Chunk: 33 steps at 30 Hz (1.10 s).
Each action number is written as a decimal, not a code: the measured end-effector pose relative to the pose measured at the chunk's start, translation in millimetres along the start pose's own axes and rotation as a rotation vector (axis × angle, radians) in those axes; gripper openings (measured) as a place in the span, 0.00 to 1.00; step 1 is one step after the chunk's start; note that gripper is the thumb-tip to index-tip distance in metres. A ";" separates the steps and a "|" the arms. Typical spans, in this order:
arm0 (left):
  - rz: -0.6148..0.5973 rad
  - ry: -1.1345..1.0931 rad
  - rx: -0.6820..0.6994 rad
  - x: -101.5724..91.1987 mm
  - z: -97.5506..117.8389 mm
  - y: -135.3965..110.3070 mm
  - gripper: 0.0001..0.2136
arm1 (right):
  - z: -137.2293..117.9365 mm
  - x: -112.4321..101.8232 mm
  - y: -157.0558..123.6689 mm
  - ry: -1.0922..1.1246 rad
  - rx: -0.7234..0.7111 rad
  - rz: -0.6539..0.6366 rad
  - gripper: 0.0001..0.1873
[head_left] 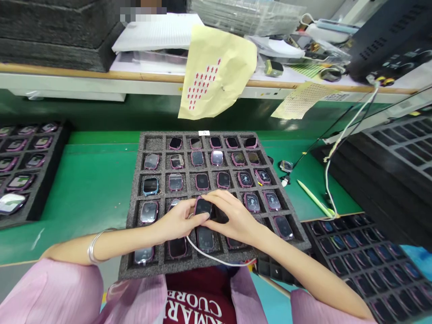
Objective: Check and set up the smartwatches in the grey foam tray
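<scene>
Both my hands meet over a dark foam tray (216, 258) whose compartments hold several smartwatch cases. Between them is a smartwatch (203, 206) with a black screen and a purple frame. My left hand (180, 218) grips its left and lower edge, the thumb lying across the bottom of the screen. On the other side, the fingers of my right hand (232, 213) curve around its top and right edge. A white cable (216, 259) runs from under my left hand toward the tray's front edge. Its end near the watch is hidden.
Another tray of watches (35, 198) lies at the left, and a fuller one (364, 252) at the lower right. A green pen (315, 199) and a small clear-cased device (286, 166) rest on the green mat (97, 180). Yellow sheets (219, 58) hang from the shelf (151, 78).
</scene>
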<state>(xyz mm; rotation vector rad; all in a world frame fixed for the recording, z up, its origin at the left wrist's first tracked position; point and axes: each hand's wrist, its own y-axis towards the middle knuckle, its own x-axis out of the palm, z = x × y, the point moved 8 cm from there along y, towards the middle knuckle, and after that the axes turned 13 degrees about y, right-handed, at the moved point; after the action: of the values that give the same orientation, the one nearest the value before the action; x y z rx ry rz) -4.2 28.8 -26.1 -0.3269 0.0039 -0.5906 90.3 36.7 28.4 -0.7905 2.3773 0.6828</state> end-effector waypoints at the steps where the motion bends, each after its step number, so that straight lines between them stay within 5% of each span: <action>1: 0.001 0.004 -0.013 -0.2 -1.6 -0.1 0.16 | -0.1 0.6 -0.1 0.003 -0.004 0.000 0.21; 33: 0.037 0.087 0.046 -4.6 -2.9 -1.5 0.13 | -4.9 0.5 -5.0 0.075 -0.047 0.075 0.23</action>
<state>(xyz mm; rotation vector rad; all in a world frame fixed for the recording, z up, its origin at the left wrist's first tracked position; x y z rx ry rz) -9.2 29.4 -28.8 -0.2555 0.0793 -0.5670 91.6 30.0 30.2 -0.7624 2.4774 0.7548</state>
